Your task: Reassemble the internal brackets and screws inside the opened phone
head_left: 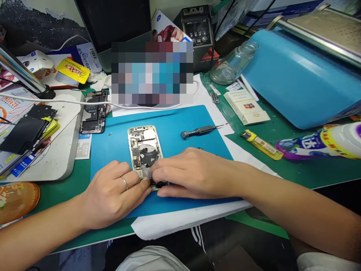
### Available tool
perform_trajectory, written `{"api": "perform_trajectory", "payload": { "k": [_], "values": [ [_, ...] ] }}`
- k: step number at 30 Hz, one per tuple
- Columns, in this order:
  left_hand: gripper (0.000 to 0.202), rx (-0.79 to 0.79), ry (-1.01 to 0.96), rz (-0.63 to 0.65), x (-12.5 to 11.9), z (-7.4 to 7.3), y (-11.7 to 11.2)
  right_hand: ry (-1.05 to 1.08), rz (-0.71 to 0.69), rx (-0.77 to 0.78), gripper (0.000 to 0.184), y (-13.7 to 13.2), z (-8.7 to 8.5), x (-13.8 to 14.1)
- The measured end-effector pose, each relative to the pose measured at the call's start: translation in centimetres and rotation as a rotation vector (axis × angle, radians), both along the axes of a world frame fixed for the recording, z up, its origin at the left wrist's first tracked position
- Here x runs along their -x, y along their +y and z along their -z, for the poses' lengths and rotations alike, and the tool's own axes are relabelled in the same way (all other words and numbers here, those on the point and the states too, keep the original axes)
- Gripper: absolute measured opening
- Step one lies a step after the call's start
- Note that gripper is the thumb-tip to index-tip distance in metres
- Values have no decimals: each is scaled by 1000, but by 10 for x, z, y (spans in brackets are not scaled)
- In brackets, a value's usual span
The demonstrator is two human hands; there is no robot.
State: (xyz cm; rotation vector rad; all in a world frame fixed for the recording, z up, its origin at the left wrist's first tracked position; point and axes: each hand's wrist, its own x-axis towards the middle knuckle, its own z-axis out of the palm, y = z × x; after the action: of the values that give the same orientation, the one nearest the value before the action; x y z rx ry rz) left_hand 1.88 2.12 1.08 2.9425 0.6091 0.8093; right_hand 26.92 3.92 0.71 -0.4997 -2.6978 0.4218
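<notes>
An opened phone (pixel 143 150) with bare circuit boards lies on a blue work mat (pixel 180 120). My left hand (pixel 115 192), a ring on one finger, curls against the phone's lower left edge and holds it. My right hand (pixel 186 173) lies across the phone's lower end with fingertips pinched on a small part there; I cannot make out that part. A black screwdriver (pixel 201 131) rests on the mat to the right of the phone, apart from both hands.
A second opened phone (pixel 93 111) lies at the mat's upper left. A yellow lighter (pixel 261 144), a cigarette box (pixel 246 107), a glass jar (pixel 234 64) and a lying bottle (pixel 321 143) sit to the right. White pad (pixel 56 150) and screen parts are at left.
</notes>
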Motion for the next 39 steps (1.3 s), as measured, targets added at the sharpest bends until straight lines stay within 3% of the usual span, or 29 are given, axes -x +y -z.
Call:
{"api": "perform_trajectory", "payload": {
  "k": [8,21,29,39],
  "values": [
    [6,230,-119,-79,4,1,1,173,73,-52,18,4,-4,-3],
    [12,556,-224,-200,2,-6,8,71,101,-112,27,5,-4,-4],
    [13,623,-241,-198,3,-7,10,55,100,-181,27,6,0,-3],
    [12,592,-240,-190,4,-7,9,65,130,-203,34,6,-3,-5]
  ]
}}
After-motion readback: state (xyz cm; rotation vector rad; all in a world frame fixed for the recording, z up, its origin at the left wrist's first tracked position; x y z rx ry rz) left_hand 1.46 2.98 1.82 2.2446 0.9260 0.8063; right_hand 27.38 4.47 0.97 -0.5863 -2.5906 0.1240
